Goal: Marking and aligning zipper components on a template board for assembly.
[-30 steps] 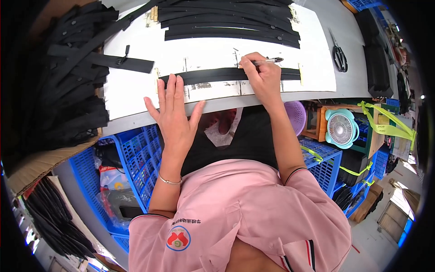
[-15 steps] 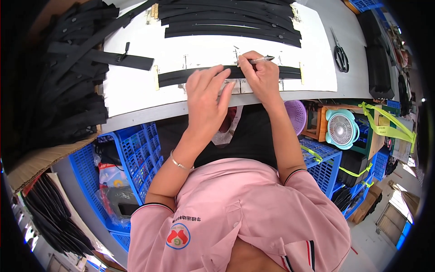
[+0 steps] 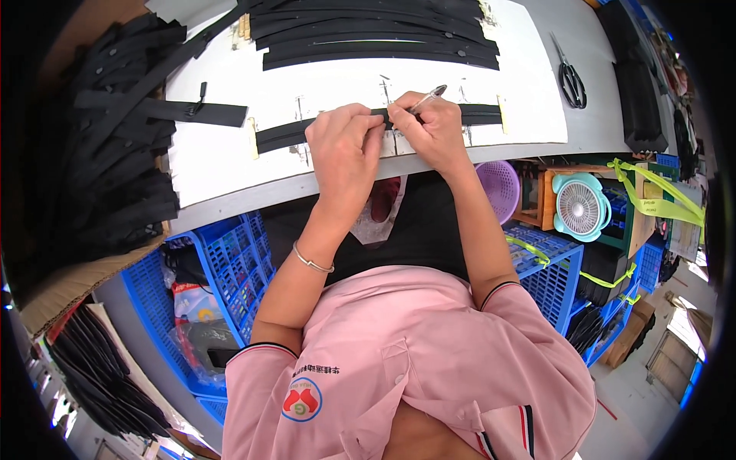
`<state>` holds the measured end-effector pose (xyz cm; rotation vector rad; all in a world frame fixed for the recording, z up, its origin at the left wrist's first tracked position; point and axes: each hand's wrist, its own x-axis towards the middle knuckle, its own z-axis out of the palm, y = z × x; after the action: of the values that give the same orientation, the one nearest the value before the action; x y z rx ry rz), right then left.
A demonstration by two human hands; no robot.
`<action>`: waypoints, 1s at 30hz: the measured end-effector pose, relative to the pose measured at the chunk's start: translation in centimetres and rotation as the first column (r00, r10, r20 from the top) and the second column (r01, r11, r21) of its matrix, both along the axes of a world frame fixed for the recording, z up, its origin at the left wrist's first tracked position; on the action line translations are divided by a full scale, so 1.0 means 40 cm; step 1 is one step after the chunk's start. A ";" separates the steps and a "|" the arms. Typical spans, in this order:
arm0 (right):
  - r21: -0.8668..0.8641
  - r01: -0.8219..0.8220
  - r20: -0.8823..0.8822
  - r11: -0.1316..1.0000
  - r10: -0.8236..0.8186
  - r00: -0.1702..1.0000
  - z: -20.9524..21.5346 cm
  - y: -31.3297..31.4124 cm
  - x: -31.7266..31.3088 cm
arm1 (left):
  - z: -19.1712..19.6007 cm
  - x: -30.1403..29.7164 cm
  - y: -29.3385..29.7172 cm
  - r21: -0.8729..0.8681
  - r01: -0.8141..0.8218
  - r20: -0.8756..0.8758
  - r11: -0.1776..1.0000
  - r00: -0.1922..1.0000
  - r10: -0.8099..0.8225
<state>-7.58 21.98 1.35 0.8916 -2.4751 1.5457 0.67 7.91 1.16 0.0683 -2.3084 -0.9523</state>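
A long black zipper strip [image 3: 287, 139] lies across the white sheet near the table's front edge, between two yellow tape marks. My left hand [image 3: 345, 142] presses on its middle, fingers bent and thumb close against them at the strip. Just to the right, my right hand [image 3: 433, 130] grips a pen [image 3: 437, 91], its upper end sticking up past the knuckles. The pen's tip is hidden behind my fingers, at the strip. Dark ink marks [image 3: 386, 86] show on the white sheet [image 3: 345, 84] around the strip.
Several black strips [image 3: 376, 34] lie in rows at the back. A heap of black strips [image 3: 115, 153] fills the left, one with a zipper pull [image 3: 201, 103]. Black-handled scissors [image 3: 571, 84] lie at right. Below are blue crates [image 3: 238, 261], a purple basket [image 3: 498, 188] and a small fan [image 3: 580, 208].
My right hand has come down from above the strip onto it, closer to my left hand. The left fingers have drawn together on the strip. The whole view has shifted slightly.
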 end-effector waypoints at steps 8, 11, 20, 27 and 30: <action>0.114 -0.053 -0.107 0.992 0.066 0.992 0.009 0.014 -0.004 | -0.005 -0.001 -0.005 -0.026 0.013 0.008 1.000 1.000 -0.013; -0.016 -0.057 0.034 0.998 0.058 0.998 0.034 0.052 0.003 | 0.003 0.008 -0.006 -0.027 -0.005 0.100 1.000 0.995 0.008; -0.183 0.261 0.320 0.948 -0.193 0.927 0.022 0.231 -0.079 | 0.016 -0.004 0.026 -0.081 -0.012 0.130 0.997 0.991 0.023; -0.096 0.215 0.192 0.972 -0.194 0.962 0.004 0.227 -0.077 | 0.029 -0.100 0.154 0.013 0.210 0.025 0.978 0.977 -0.211; -0.061 0.235 0.156 0.970 -0.223 0.962 0.006 0.224 -0.080 | 0.007 -0.131 0.177 -0.013 0.254 0.024 0.967 0.967 -0.254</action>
<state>-10.80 30.93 1.60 0.4736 -2.4872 1.6684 -4.57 15.00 1.45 -0.2305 -2.3833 -1.0629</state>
